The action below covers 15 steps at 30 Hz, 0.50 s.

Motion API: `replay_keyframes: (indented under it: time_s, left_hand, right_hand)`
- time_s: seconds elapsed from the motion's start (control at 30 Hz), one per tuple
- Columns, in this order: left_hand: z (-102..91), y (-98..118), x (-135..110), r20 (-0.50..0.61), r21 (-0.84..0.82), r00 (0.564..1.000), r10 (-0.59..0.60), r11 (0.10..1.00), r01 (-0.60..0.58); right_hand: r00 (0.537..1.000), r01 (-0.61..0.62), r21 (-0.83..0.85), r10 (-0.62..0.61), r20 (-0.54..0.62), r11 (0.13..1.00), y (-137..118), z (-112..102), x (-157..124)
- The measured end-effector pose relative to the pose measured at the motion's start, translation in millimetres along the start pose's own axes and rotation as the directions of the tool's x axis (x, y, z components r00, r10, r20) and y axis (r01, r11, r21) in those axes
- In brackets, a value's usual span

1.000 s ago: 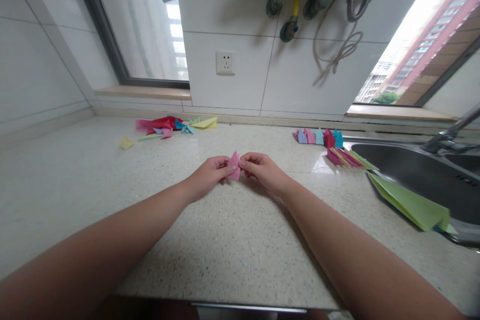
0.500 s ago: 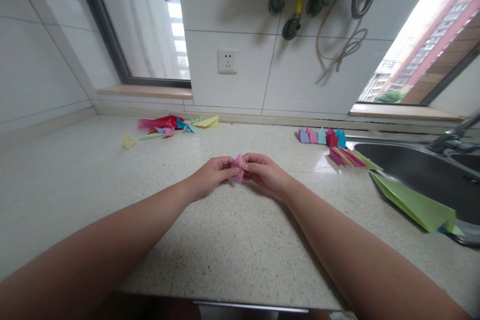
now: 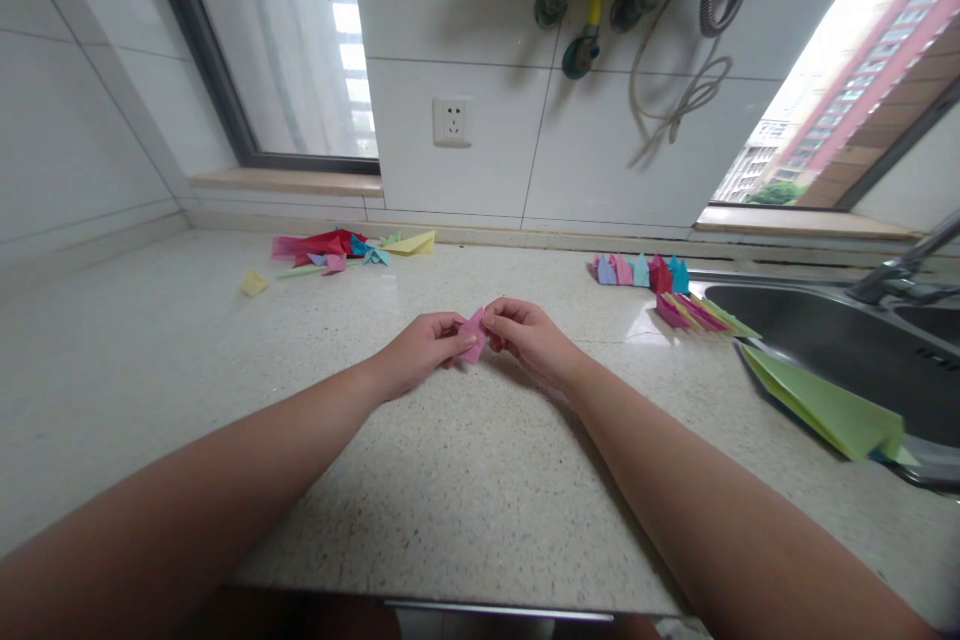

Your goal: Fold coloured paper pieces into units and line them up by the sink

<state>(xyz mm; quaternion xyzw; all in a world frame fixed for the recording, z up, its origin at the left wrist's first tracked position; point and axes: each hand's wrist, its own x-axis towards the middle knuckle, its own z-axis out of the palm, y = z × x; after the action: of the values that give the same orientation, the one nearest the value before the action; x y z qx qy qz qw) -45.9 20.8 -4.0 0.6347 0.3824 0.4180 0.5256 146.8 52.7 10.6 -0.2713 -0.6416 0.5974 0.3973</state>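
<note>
A small folded pink paper piece (image 3: pixel 473 334) sits between my two hands just above the speckled countertop (image 3: pixel 450 480). My left hand (image 3: pixel 420 350) pinches its left side with closed fingers. My right hand (image 3: pixel 525 335) pinches its right side, fingers curled. Both forearms reach in from the bottom of the picture.
A heap of coloured paper scraps (image 3: pixel 337 248) lies at the back left, with a yellow bit (image 3: pixel 253 284) apart from it. A row of folded paper pieces (image 3: pixel 641 272) stands at the back right, beside flat coloured strips (image 3: pixel 697 313). Green paper (image 3: pixel 825 410) overhangs the steel sink (image 3: pixel 847 350).
The pink paper has been turned and pressed a little between my fingers. Both hands stay at the same spot on the counter.
</note>
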Motion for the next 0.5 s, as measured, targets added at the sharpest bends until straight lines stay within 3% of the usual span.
replay_keyframes:
  time_s: [0.5]
  left_hand:
    - [-0.3, 0.7, -0.3, -0.021, 0.030, 1.000, 0.022, 0.999, -0.022]
  right_hand:
    - [0.998, 0.040, -0.014, -0.041, -0.050, 0.999, 0.8, -3.5, 2.0]
